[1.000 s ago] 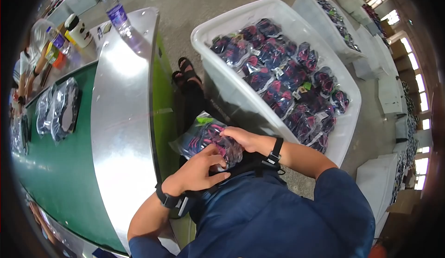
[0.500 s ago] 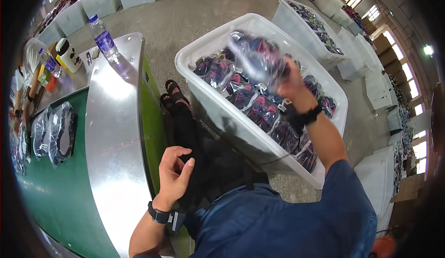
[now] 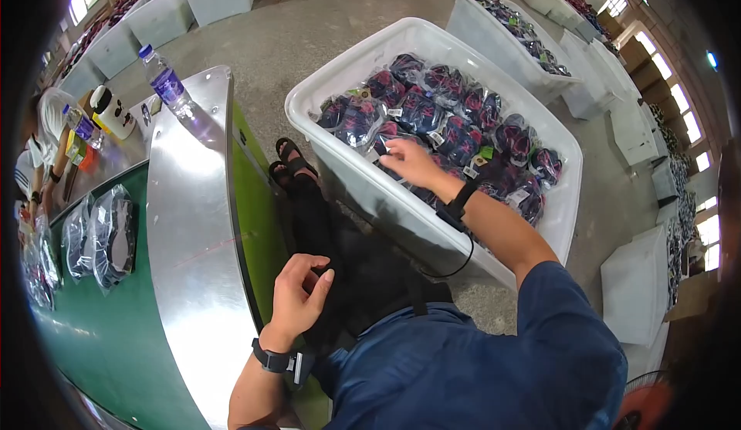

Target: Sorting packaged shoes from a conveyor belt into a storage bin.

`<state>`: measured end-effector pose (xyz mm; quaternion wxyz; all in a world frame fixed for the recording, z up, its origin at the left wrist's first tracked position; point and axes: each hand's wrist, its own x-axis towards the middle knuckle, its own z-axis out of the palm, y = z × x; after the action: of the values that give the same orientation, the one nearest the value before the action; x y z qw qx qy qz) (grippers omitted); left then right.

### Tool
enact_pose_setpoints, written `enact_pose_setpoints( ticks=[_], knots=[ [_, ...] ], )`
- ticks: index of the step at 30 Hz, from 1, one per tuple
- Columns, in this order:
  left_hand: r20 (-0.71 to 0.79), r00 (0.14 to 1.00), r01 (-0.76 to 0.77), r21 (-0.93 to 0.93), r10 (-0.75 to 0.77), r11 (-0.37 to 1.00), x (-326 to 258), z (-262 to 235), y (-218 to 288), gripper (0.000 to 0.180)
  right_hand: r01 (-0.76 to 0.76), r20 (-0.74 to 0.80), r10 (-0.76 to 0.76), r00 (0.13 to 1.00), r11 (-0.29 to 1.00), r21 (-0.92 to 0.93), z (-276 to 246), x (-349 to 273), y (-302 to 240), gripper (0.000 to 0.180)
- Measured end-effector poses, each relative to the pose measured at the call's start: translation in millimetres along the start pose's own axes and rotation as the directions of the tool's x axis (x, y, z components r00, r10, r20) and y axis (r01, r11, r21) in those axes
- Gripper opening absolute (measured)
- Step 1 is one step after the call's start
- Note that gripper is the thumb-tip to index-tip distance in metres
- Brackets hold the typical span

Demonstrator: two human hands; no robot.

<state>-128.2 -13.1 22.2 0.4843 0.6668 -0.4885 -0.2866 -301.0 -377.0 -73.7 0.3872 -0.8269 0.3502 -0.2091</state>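
Observation:
A large white plastic bin (image 3: 363,169) holds several clear-bagged dark blue and pink shoes (image 3: 421,112). My right hand (image 3: 417,166) is over the bin's near left side, its fingers bent loosely and a little apart at the bagged shoes there. Nothing is plainly gripped in it, and whether the fingertips touch a bag is unclear. Beside the metal table edge (image 3: 185,221), my left hand (image 3: 301,295) hangs half curled with thumb and fingers apart, holding nothing. On the green belt (image 3: 100,337) to the left lie clear-bagged shoes with grey soles (image 3: 114,237).
A water bottle (image 3: 164,81) stands on the metal surface, with a white flask (image 3: 113,112) and another bottle (image 3: 82,126) behind it. A co-worker (image 3: 51,133) is at the far left. More filled bins (image 3: 505,44) line the back and right. A fan (image 3: 647,403) is at lower right.
The bagged shoes my right hand held are out of it and no longer distinguishable from those in the bin. That hand has moved left and nearer. My left hand has barely moved.

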Motion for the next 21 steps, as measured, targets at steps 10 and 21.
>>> enact_pose_setpoints(
  ticks=[10,21],
  knots=[
    [0.015,0.996,0.089,-0.152,-0.088,0.984,-1,-3,-8,0.017,0.091,0.113,-0.048,0.992,0.907,-0.412,59,-14,-63,0.082],
    [-0.285,0.89,0.198,-0.462,-0.356,0.865,20,-125,-7,0.031,0.054,0.093,-0.014,0.996,0.897,-0.44,65,-15,-56,0.083]
  ],
)
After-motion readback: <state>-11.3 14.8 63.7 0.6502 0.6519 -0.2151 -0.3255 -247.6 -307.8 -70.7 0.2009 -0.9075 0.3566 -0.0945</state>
